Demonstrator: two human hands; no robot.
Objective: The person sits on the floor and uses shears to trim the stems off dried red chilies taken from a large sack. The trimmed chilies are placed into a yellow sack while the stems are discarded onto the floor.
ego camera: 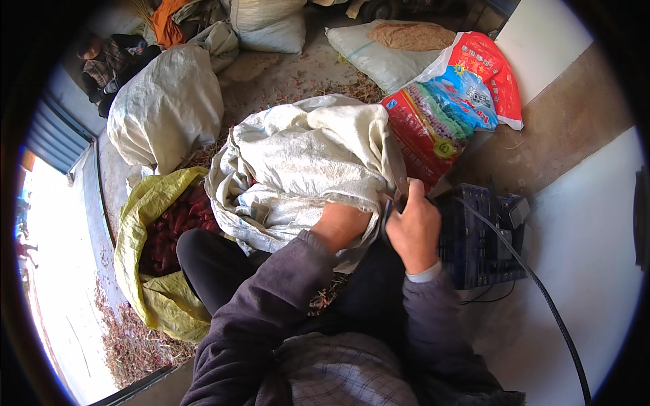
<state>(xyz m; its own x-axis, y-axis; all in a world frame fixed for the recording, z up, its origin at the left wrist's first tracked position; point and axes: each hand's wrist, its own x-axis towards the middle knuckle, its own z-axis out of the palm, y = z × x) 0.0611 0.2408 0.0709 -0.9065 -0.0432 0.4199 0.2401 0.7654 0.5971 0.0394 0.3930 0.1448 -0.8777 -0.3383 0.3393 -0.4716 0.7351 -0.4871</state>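
A large white woven sack (299, 152) lies bunched in front of my knees. My left hand (348, 223) reaches under its folded edge; only the wrist and back of the hand show, and the fingers are hidden by the cloth. My right hand (415, 223) grips a pair of scissors (400, 180) by the dark handles, their blades pointing away from me against the sack's right side. What the blades touch cannot be made out. Beside my left knee stands an opened yellow woven sack (129, 254) holding dark red dried chillies (175, 231).
A dark plastic crate (454, 238) with devices and a black cable (538, 284) stands right, near the white wall. Behind the sack lies a printed red plastic bag (431, 127). Full white sacks (167, 106) stand farther back, and a person (109, 66) sits at far left.
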